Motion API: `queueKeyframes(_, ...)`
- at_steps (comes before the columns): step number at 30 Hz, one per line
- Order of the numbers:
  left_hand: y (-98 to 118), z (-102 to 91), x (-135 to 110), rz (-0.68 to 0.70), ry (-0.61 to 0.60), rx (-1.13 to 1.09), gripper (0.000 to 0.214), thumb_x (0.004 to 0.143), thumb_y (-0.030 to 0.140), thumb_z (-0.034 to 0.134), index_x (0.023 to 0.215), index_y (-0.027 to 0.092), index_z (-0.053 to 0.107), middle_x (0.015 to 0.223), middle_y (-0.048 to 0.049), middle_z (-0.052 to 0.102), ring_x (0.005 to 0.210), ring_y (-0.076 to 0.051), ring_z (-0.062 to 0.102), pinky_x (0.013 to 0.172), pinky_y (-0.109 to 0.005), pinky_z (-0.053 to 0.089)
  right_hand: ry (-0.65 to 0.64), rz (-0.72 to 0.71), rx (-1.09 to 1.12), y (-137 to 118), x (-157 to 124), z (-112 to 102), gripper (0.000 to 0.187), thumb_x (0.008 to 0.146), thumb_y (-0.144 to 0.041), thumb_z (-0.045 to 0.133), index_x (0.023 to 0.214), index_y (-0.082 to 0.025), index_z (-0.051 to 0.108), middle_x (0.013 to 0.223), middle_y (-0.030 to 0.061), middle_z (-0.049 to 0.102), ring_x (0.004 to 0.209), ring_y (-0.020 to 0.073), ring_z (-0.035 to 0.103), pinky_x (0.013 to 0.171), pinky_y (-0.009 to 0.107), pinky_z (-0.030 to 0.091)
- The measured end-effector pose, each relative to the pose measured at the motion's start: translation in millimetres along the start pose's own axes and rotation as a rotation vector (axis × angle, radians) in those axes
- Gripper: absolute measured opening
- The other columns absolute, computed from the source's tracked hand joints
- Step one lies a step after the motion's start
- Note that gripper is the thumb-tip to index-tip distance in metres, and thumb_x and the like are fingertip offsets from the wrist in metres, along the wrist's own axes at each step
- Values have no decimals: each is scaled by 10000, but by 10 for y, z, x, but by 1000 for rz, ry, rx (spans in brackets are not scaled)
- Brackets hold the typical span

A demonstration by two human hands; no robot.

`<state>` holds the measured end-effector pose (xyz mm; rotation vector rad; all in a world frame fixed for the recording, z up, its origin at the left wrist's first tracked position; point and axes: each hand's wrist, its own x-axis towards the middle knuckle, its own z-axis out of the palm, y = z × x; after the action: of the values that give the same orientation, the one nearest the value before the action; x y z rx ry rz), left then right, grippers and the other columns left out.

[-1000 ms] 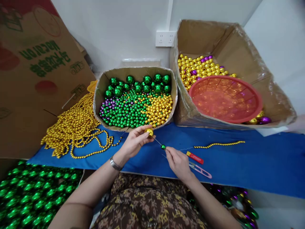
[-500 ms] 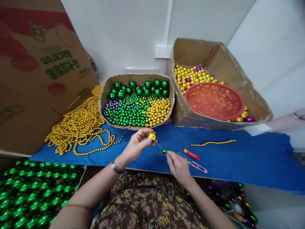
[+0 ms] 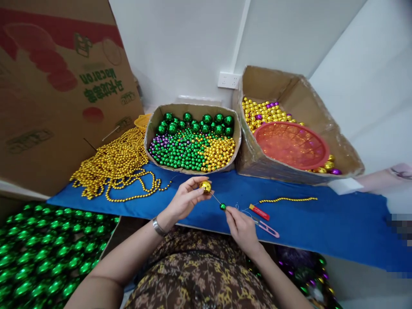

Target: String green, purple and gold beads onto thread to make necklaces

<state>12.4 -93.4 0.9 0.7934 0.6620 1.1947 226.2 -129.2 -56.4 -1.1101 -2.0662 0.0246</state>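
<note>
A shiny gold ball bead [image 3: 205,186] is pinched in the fingertips of my left hand [image 3: 185,201]. From it a thin, straight needle [image 3: 216,198] slants down to a small green bead [image 3: 222,207]. My right hand [image 3: 243,229] is closed at the near end of that needle, its fingertips right beside the green bead. Whether they also touch the bead, I cannot tell. Fine pale thread [image 3: 246,211] loops behind the right hand. Close by lie a red and yellow lighter [image 3: 260,212] and pink-handled scissors [image 3: 268,228], partly behind the hand.
A cardboard box [image 3: 193,171] of green, purple and gold beads stands ahead. At right, a larger box [image 3: 257,161] holds gold and purple balls and a red basket [image 3: 291,146]. Gold bead strands [image 3: 112,163] heap at left; a short gold strand [image 3: 289,199] lies on the blue cloth [image 3: 337,219].
The camera view has shifted and tilted slightly. Both hands keep the same hold, with the gold ball and green bead about as far apart as before.
</note>
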Motion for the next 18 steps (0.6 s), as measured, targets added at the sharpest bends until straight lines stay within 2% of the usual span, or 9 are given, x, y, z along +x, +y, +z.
queueKeyframes(4, -27, 29, -9, -9, -12, 11, 355, 783, 217, 731, 1126, 171, 654, 1110, -110, 663, 920, -202, 672, 817, -340, 555, 10, -13, -59, 28, -35, -26, 236, 974, -212, 430, 1037, -157, 650, 839, 83, 744, 696, 167, 702, 670, 264, 540)
queueKeyframes(10, -99, 69, -3, 3, 48, 51, 384, 738, 258, 775, 1095, 173, 662, 1040, -87, 674, 865, -177, 671, 765, -311, 558, -8, -6, -66, 48, -90, -35, 233, 969, -213, 437, 1041, -164, 653, 842, 79, 746, 719, 174, 708, 692, 269, 539)
queueKeyframes(18, -115, 142, -24, 18, 84, 47, 381, 735, 269, 775, 1086, 171, 664, 1032, -84, 677, 849, -180, 682, 770, -315, 557, -100, 171, 198, 1, -112, -61, 193, 964, -235, 457, 1019, -188, 635, 828, 43, 726, 668, 142, 690, 650, 219, 529)
